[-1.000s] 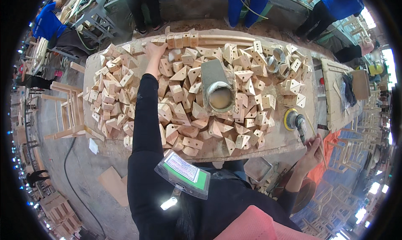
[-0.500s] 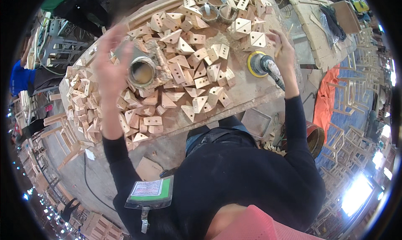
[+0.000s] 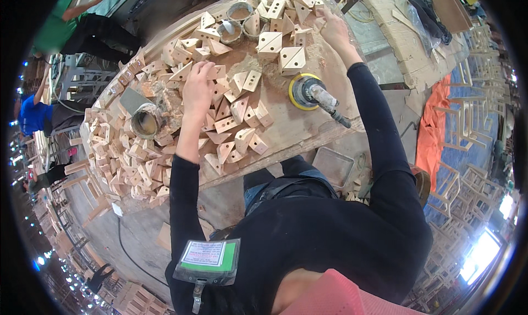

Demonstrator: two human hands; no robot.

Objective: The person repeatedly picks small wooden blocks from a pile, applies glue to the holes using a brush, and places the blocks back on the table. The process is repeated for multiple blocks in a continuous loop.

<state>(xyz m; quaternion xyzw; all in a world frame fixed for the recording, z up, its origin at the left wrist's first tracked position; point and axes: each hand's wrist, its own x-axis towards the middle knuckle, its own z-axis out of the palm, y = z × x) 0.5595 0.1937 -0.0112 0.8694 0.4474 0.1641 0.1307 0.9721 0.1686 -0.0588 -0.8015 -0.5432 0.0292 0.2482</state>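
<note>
From the person's head, the fisheye view looks steeply down (straight edges bow toward its dark round rim), close above the dark-clad torso (image 3: 324, 227) and farther from the worktable (image 3: 291, 129) beyond.

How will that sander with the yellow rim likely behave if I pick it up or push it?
The sander would probably feel rigid and fairly heavy for its size, given its thick body. Its broad yellow-rimmed disc suggests sliding or pivoting rather than rolling. The handle jutting off one side might make it lift unevenly.

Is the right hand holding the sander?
No, the sander lies on the table, clearly apart from the right hand.
</note>
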